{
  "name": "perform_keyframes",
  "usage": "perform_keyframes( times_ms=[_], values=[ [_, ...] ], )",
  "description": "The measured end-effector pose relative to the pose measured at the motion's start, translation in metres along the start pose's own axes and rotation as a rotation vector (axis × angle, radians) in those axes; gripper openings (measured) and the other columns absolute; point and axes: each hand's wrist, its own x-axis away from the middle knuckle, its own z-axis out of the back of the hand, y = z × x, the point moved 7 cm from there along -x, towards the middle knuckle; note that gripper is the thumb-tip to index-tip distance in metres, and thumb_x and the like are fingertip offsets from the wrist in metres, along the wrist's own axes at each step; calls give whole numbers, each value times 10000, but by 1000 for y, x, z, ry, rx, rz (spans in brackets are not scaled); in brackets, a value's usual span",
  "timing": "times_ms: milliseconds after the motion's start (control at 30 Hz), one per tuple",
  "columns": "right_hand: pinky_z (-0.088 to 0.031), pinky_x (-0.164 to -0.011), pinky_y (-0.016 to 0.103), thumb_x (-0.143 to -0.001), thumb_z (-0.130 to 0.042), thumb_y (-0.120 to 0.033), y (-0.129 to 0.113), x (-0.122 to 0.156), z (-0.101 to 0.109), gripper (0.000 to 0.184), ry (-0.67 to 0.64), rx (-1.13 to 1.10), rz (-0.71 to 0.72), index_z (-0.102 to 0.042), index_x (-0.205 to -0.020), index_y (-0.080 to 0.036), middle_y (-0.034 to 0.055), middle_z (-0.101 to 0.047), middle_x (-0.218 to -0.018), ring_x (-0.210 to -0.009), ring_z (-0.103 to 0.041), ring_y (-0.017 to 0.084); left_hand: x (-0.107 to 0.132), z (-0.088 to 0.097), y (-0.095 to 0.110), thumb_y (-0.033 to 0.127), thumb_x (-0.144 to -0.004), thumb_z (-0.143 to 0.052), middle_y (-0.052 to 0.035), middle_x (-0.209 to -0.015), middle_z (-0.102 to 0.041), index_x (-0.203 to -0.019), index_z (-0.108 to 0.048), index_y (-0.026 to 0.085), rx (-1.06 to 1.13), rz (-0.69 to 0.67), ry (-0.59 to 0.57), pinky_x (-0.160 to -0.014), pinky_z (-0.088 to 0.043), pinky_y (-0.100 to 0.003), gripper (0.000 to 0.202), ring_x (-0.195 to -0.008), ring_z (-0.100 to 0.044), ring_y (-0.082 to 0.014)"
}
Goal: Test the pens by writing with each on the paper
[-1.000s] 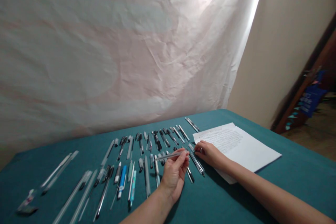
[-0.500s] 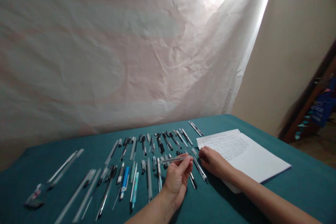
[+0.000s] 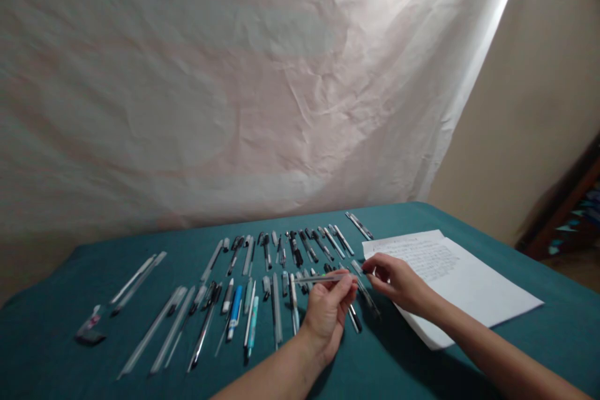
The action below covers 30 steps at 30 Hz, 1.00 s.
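Note:
My left hand (image 3: 328, 312) is raised a little above the teal table (image 3: 384, 356), its fingers pinched on a clear pen (image 3: 319, 278) held level, pointing left. My right hand (image 3: 398, 281) hovers just to its right, fingers curled and pinched near the pen's right end; whether it holds a small part is too small to make out. Under and beside both hands lie rows of pens (image 3: 281, 262). A black-tipped pen (image 3: 354, 319) lies just below the left hand's fingers.
Sheets of white paper (image 3: 469, 290) with handwriting lie at the right. Long clear pens (image 3: 154, 328) lie at the left, with a small dark object (image 3: 89, 332) at the far left. A creased white cloth (image 3: 234, 87) hangs behind the table.
The view has shifted, so everything sits further right in the frame. My right hand has lifted off the table and come closer to the pen's end. The left hand keeps the pen.

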Motion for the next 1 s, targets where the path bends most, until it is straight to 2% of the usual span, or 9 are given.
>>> perform_keyframes(
  times_ms=[133, 267, 500, 800, 1000],
  values=[
    [-399, -577, 224, -780, -516, -264, -34, 5, 9, 165, -125, -299, 24, -586, -880, -154, 10, -556, -706, -634, -497, 118, -1, 0, 1, 137, -659, -723, -55, -773, -682, -833, -635, 111, 6, -10, 9, -651, -496, -150, 196, -659, -625, -84],
    [-405, -581, 224, -776, -541, -260, -42, 10, 10, 157, -135, -367, 3, -578, -880, -148, 15, -575, -723, -631, -500, 112, -1, -1, 0, 149, -645, -734, -54, -783, -682, -825, -640, 116, -7, -13, -11, -655, -496, -160, 206, -663, -627, -92],
    [-394, -555, 216, -770, -548, -262, -36, 10, 8, 138, -120, -323, -6, -591, -842, -152, -7, -548, -656, -582, -478, 98, 1, -6, -2, 165, -643, -737, -28, -748, -670, -821, -649, 124, -35, -21, -40, -678, -485, -162, 203, -651, -614, -79],
    [-387, -549, 207, -779, -533, -251, -48, 10, 17, 124, -73, -250, 66, -598, -829, -158, 1, -541, -663, -589, -476, 99, 4, -6, -2, 198, -644, -740, -32, -755, -664, -829, -654, 125, -96, -43, -46, -690, -479, -173, 216, -675, -608, -86],
    [-378, -533, 201, -778, -542, -234, -50, 10, 18, 105, -27, -244, 65, -596, -818, -153, -5, -531, -644, -571, -466, 95, 2, -5, -2, 191, -651, -737, -46, -793, -663, -837, -649, 118, -92, -36, -35, -694, -488, -176, 218, -692, -612, -90]
  ],
)
